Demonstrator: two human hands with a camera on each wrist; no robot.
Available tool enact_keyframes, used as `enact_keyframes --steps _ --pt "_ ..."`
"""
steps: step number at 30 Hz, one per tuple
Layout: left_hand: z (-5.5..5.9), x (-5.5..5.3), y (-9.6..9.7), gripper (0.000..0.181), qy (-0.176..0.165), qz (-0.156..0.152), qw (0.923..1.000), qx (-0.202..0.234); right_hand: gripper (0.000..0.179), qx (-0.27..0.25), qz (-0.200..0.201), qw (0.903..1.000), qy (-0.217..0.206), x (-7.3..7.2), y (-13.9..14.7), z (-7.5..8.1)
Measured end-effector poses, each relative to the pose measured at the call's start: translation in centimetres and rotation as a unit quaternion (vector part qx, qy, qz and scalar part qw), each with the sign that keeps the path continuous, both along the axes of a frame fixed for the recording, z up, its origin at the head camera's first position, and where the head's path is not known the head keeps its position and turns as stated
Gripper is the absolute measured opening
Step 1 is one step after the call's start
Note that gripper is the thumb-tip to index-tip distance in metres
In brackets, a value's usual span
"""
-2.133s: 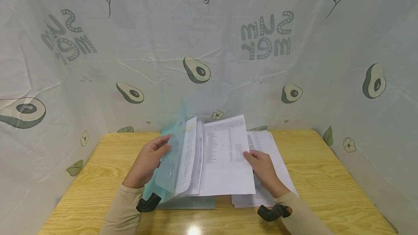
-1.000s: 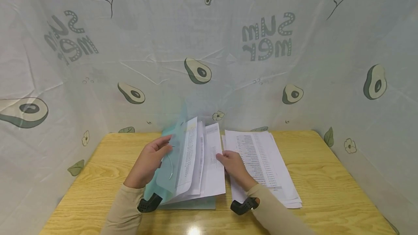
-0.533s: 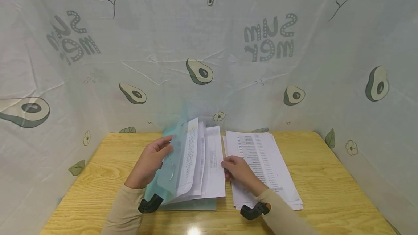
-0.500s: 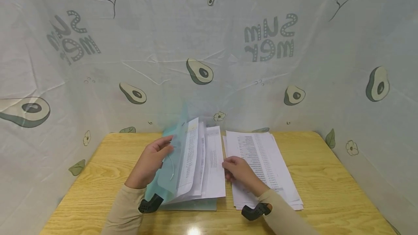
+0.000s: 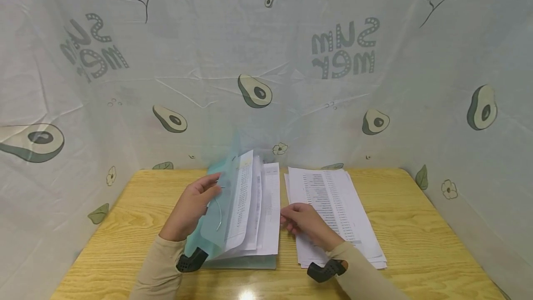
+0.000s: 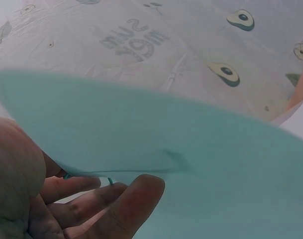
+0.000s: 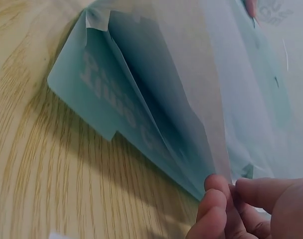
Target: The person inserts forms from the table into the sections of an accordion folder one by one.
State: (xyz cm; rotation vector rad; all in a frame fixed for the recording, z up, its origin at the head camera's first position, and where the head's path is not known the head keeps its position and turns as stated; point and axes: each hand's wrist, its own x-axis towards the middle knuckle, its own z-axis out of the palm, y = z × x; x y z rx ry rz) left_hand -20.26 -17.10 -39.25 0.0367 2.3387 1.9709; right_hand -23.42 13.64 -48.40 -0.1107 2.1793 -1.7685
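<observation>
A translucent teal plastic folder (image 5: 264, 261) stands partly open on the table, its cover raised. My left hand (image 5: 189, 207) holds that cover (image 6: 126, 124) at its left edge, thumb and fingers about it. Several printed sheets (image 5: 242, 198) stand inside the folder, leaning with the cover. At the folder's right side, my right hand (image 5: 306, 221) pinches the right edge of a white sheet (image 5: 271, 207) between thumb and fingers. In the right wrist view, the fingertips grip this paper edge (image 7: 213, 99) above the folder's lower cover (image 7: 106, 94).
To the right, a loose stack of printed papers (image 5: 333, 212) lies on the wooden table (image 5: 412, 235), partly beneath my right forearm. A white curtain (image 5: 266, 36) with avocado prints hangs behind the table and at both sides.
My right hand has moved left with the sheet, which now sits deeper in the folder. Its grip has slid down the sheet's edge. My left hand keeps holding the cover.
</observation>
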Motion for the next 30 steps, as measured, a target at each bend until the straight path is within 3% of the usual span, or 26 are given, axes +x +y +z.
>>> enact_keyframes --steps 12,24,30 --pt "-0.1 0.0 0.0 0.047 0.0 0.002 1.0 -0.002 0.021 0.027 -0.005 0.9994 0.022 -0.6 -2.5 0.4" --pt "0.0 0.0 -0.2 0.047 0.002 -0.001 1.0 0.002 0.016 0.114 -0.009 0.9852 0.128 -1.6 -4.4 0.6" --pt "0.1 0.0 -0.2 0.047 0.003 -0.001 1.0 0.002 0.016 0.13 -0.002 0.9822 0.136 -1.7 -4.8 0.5"
